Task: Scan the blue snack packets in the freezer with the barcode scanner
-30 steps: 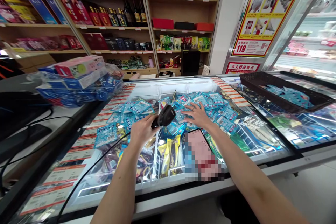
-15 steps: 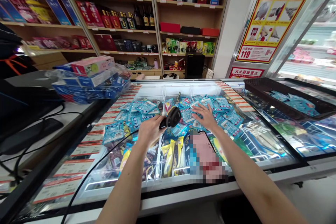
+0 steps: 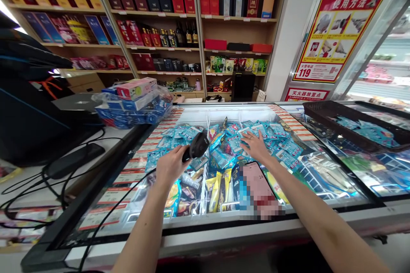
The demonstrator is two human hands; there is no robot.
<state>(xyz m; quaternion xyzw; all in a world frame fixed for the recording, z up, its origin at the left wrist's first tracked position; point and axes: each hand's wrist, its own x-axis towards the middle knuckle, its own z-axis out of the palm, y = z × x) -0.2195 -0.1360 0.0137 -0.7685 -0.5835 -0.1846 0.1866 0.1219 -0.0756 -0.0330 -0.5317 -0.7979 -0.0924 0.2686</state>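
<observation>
My left hand [image 3: 171, 163] is wrapped round the handle of a black corded barcode scanner [image 3: 199, 145], its head pointing to the right. Fingers spread, my right hand [image 3: 256, 147] lies over the blue packets [image 3: 286, 151] spread over the freezer's glass top. It seems to touch the packets under its fingertips; whether it grips one I cannot see. More blue packets [image 3: 184, 133] lie beyond the scanner on the left. A phone [image 3: 261, 183] with a pink screen, partly blurred out, rests on the glass in front of my right hand.
Wrapped ice-cream bars [image 3: 221, 187] show through the chest freezer [image 3: 179, 239]. A dark tray [image 3: 323, 115] with blue packets sits at the right. Plastic-wrapped boxes [image 3: 134, 104] stand at the left, near a tangle of cables [image 3: 28, 204]. The scanner's cord [image 3: 115, 209] crosses the freezer's left side.
The view has turned left and tilted up. My left hand has shifted the scanner left, away from my right hand, which stays spread over the packets.
</observation>
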